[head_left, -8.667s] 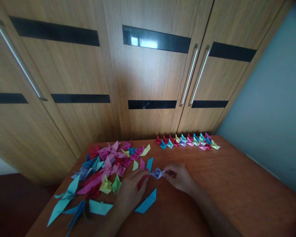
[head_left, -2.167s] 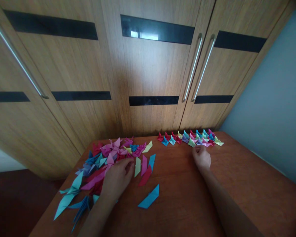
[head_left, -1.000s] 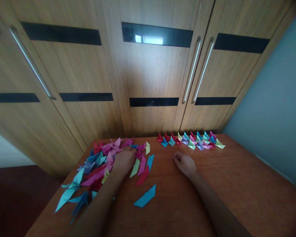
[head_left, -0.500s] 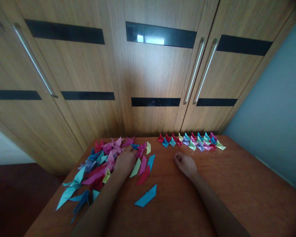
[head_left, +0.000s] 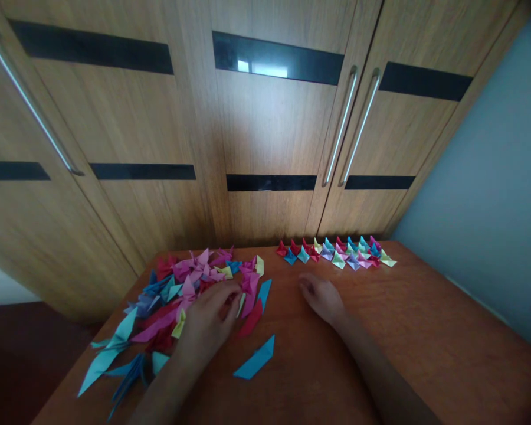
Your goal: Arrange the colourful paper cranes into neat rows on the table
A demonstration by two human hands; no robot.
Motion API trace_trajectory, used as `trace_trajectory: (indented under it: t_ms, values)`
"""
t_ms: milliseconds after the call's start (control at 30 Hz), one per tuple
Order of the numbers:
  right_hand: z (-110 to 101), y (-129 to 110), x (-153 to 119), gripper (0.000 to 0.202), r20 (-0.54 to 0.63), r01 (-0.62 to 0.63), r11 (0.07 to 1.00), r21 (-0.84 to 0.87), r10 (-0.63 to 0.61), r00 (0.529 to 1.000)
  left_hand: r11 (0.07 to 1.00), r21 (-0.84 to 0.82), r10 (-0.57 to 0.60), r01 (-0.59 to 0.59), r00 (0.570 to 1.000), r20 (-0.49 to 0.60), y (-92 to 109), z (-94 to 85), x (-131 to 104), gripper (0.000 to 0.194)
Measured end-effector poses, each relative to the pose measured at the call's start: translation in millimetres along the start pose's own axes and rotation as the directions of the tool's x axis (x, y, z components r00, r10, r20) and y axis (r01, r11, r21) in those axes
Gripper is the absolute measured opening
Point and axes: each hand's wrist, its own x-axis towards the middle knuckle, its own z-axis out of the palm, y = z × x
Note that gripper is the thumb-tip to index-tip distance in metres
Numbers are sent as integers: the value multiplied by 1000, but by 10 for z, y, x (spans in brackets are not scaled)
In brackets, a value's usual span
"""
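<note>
My left hand (head_left: 215,313) is curled at the right edge of a heap of folded paper, thumb and fingers closed at a pale green folded paper piece (head_left: 241,304) that it partly covers. Touching that piece on the right is a pink folded paper piece (head_left: 249,300). A red folded piece (head_left: 251,320) and a blue one (head_left: 265,295) lie just beyond. Nearer me, a larger blue folded piece (head_left: 255,358) rests alone. My right hand (head_left: 322,296) is loosely closed on the table, with nothing visible in it.
Folded paper cranes (head_left: 199,265) in several colours heap on the left of the wooden table (head_left: 314,378). Small pointed paper units (head_left: 338,258) stand in rows at the back right. A wooden cabinet (head_left: 269,130) rises behind the table, with a wall (head_left: 478,195) on the right.
My left hand has drawn back towards me from the heap's far part to the pale green piece. My right hand stays nearly still; the view has shifted slightly right.
</note>
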Motion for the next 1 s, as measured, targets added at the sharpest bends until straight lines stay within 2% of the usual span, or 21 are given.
trace_trajectory:
  t_ms: [233,367,533,833,1000]
  values:
    - [67,-307,-118,25,-8,122,939,320,-126,992,996,-73,-43,47,998,53,12,253,-184,15]
    - [58,-475,-214,23,34,187,876,444,-224,974,993,-111,-16,30,992,129,51,274,-191,12]
    - [89,-604,-290,17,26,258,859,441,-300,954,986,-166,26,5,983,181,110,259,-205,19]
    - [151,-617,-298,15,-20,325,860,392,-346,938,984,-178,28,7,981,193,141,273,-202,18]
    - [93,-574,-259,17,-63,315,884,347,-313,948,990,-138,-9,26,993,121,111,296,-208,27]
